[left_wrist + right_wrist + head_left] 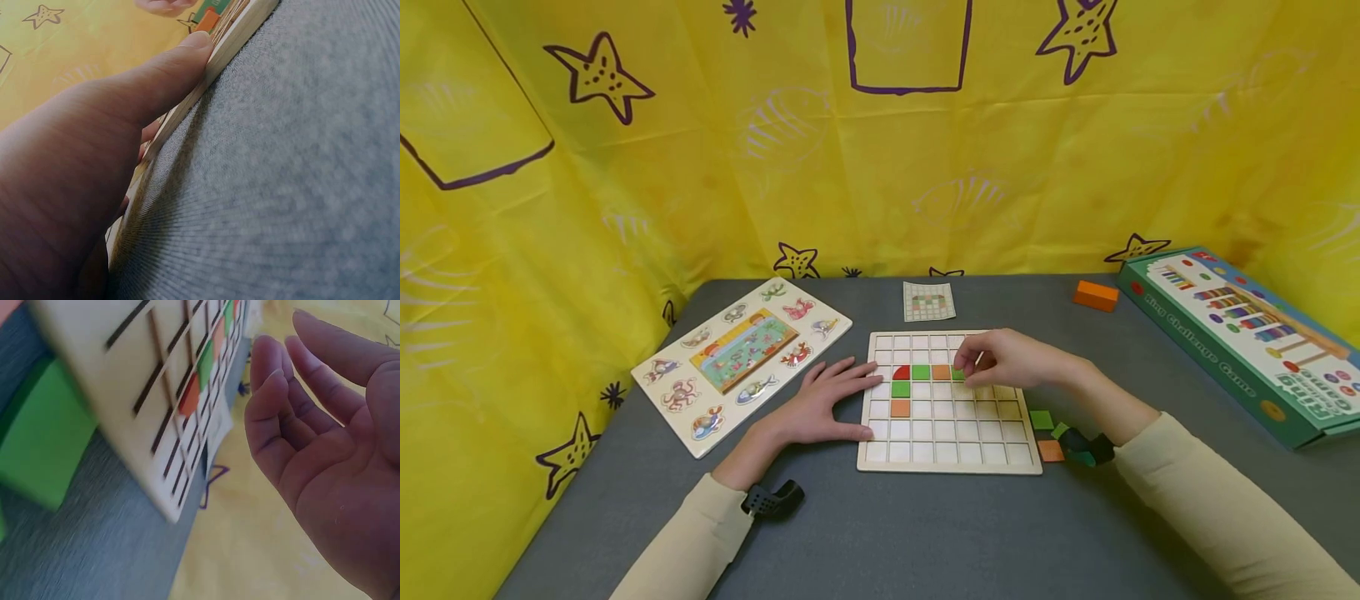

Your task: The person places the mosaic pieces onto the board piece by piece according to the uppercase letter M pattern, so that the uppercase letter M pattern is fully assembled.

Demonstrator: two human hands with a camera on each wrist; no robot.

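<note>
A wooden grid board (946,454) holds a red rounded piece (902,373) at a corner of the tile row, followed by green (921,372), orange (942,372) and green tiles. Below the red piece sit a green tile (900,389) and an orange tile (900,408). My left hand (823,408) is spread at the board's left side, fingertips on its edge and the thumb along the rim. Over the row's right end hovers my right hand (1003,358), fingers loosely bent, nothing visible between them. The right wrist view shows a red-orange piece (189,400) at that end, hidden by the hand in the head view.
Loose green (1041,419) and orange (1051,451) tiles lie right of the board, partly under the right wrist. Behind the board is a pattern card (928,312). A sea-animal puzzle (700,442) lies left; an orange block (1096,296) and a green game box (1210,354) stand right.
</note>
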